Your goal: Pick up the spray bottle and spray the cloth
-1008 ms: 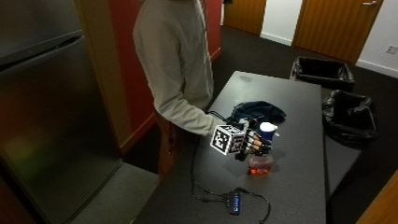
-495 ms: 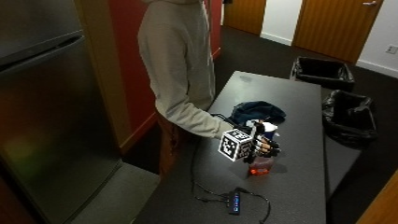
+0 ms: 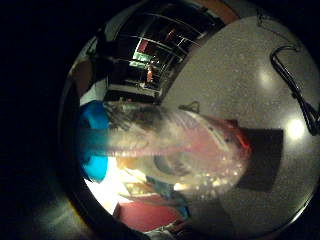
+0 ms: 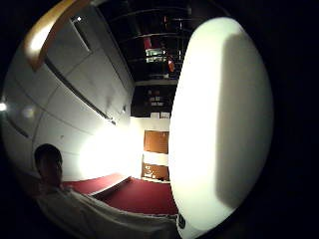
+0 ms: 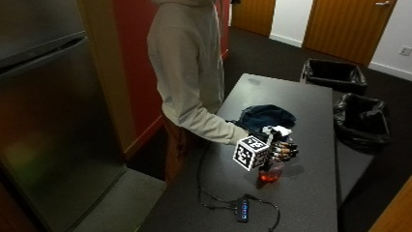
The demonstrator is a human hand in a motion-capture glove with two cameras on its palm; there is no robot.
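Table (image 5: 309,193) underneath, spray bottle (image 5: 272,166) now higher.

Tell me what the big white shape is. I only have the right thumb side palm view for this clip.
Observer: Probably the white spray head of the spray bottle. The outside view shows the gloved right hand gripping the bottle just under that head.
Operator: Is the bottle off the table?
Observer: I cannot tell. Its base, holding reddish liquid, is low over the grey table, and whether it touches the table is unclear.
Operator: Where is the cloth?
Observer: The dark blue cloth lies bunched on the table just beyond the hand, apart from the bottle.
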